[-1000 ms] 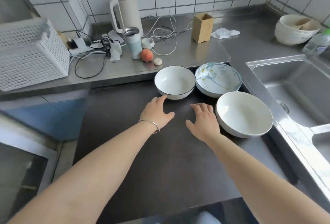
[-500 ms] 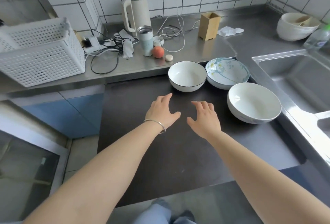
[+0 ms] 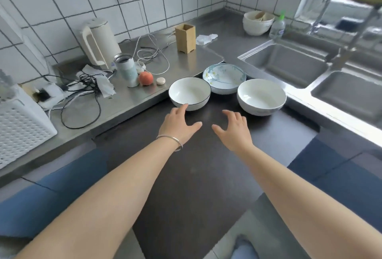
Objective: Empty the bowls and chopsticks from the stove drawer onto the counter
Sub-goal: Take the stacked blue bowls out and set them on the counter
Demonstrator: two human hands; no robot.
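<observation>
Three bowls stand at the far end of a dark flat surface [image 3: 186,176]: a white bowl with a dark rim [image 3: 189,93], a blue flower-patterned bowl [image 3: 224,78] behind it, and a plain white bowl [image 3: 261,96] to the right. My left hand [image 3: 178,124], with a bangle on the wrist, hovers just before the dark-rimmed bowl, fingertips at its near side, fingers apart. My right hand [image 3: 232,128] is spread beside it, left of the plain white bowl, holding nothing. No chopsticks are visible.
The steel counter [image 3: 132,101] to the left holds a kettle [image 3: 97,43], a tumbler [image 3: 127,70], a peach [image 3: 146,78], tangled cables and a white basket [image 3: 20,130]. A wooden holder [image 3: 185,38] stands behind. A double sink [image 3: 310,68] lies to the right, with stacked bowls [image 3: 258,22] beyond.
The view has tilted up and drawn back. Both hands have moved slightly forward towards the bowls, the left fingertips now at the dark-rimmed bowl. The bowls have not moved.
</observation>
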